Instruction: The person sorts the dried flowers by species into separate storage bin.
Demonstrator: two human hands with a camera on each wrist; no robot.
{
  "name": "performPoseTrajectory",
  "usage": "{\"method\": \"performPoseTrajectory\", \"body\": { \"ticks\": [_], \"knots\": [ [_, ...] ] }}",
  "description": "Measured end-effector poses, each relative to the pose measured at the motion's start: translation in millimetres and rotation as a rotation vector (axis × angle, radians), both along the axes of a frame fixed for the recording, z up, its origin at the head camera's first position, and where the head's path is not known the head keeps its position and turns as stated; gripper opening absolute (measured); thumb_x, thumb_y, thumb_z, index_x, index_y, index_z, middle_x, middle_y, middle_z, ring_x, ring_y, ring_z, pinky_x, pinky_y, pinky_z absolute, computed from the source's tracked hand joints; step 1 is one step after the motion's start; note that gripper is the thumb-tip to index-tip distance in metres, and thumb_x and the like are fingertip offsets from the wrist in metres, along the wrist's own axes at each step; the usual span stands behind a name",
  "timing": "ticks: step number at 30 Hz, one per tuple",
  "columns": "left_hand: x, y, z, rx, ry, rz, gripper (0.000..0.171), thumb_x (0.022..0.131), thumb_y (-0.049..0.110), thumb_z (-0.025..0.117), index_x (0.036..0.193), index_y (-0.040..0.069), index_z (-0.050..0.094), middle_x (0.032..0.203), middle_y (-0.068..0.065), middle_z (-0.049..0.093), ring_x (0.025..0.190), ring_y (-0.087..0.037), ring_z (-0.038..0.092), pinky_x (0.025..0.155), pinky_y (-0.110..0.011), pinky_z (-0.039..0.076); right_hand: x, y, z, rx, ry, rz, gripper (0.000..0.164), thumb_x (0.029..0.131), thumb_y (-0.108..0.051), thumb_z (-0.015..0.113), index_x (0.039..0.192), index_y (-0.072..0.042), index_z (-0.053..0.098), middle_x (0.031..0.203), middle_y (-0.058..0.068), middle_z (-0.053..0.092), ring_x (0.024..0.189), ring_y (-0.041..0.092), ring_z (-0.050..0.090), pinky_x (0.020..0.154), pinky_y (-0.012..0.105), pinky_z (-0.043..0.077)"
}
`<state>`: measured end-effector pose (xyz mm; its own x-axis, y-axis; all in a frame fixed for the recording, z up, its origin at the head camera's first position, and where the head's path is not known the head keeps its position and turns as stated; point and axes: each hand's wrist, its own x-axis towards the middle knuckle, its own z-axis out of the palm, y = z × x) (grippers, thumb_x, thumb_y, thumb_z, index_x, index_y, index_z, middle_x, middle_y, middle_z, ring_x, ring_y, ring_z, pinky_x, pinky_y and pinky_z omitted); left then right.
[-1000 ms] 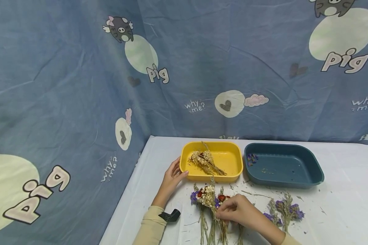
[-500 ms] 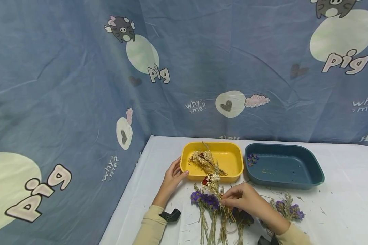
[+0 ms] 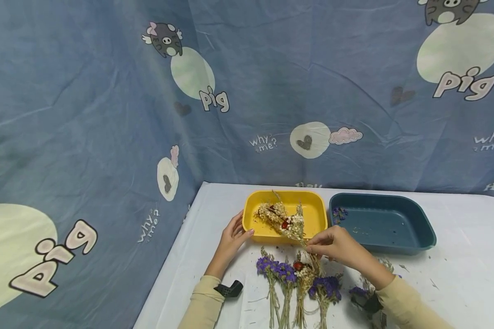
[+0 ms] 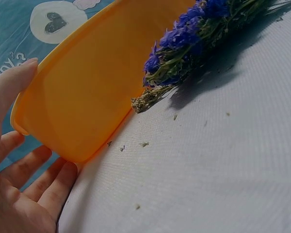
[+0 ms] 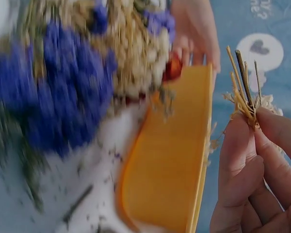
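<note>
At the left end of the yellow tray (image 3: 271, 239), my left hand (image 3: 230, 235) rests its thumb at the rim and its fingertips against the outer wall, with the palm off it. My right hand (image 3: 339, 249) pinches a small bunch of dried flowers (image 3: 293, 225) between thumb and fingers. Its cream and red heads overlap the tray's inside in the head view; cut stem ends (image 5: 245, 87) poke up past the fingertips in the right wrist view. Another dried bunch (image 3: 269, 212) lies in the tray. On the table, a cream-and-red bunch (image 3: 302, 278) lies below my right hand.
A dark teal tray (image 3: 395, 250) with a few purple bits stands right of the yellow one. Bunches of purple flowers (image 3: 286, 273) lie in a row in front, with more purple flowers (image 3: 358, 292) under the right forearm. Loose crumbs and stem bits dot the white cloth.
My right hand has lifted the cream-and-red bunch from the row and moved it forward to the yellow tray, uncovering the purple bunches. My left hand has stayed at the tray.
</note>
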<state>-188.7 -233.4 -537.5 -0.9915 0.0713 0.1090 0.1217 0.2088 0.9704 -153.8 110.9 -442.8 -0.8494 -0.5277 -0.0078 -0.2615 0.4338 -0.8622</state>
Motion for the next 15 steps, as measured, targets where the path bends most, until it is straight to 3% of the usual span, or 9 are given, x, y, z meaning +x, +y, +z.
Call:
{"method": "performPoseTrajectory", "body": {
  "ticks": [9, 15],
  "knots": [
    [-0.6, 0, -1.3, -0.015, 0.022, -0.001, 0.076, 0.095, 0.027, 0.077, 0.160, 0.022, 0.038, 0.157, -0.012, 0.050, 0.143, -0.033, 0.051, 0.115, -0.037, 0.051, -29.9, 8, 8.3, 0.049, 0.008, -0.018, 0.023, 0.097, -0.025, 0.073, 0.105, -0.005, 0.082, 0.081, 0.006, 0.078, 0.051, 0.011, 0.053, 0.045, 0.028, 0.047],
    [-1.6, 1, -1.6, -0.010, 0.008, 0.006, 0.075, 0.094, 0.027, 0.078, 0.159, 0.026, 0.040, 0.157, -0.009, 0.051, 0.143, -0.031, 0.051, 0.115, -0.037, 0.050, -47.3, 10, 13.6, 0.044, 0.018, 0.007, 0.025, 0.097, -0.021, 0.073, 0.107, 0.000, 0.080, 0.087, 0.010, 0.080, 0.060, 0.024, 0.067, 0.053, 0.039, 0.059]
  ]
}}
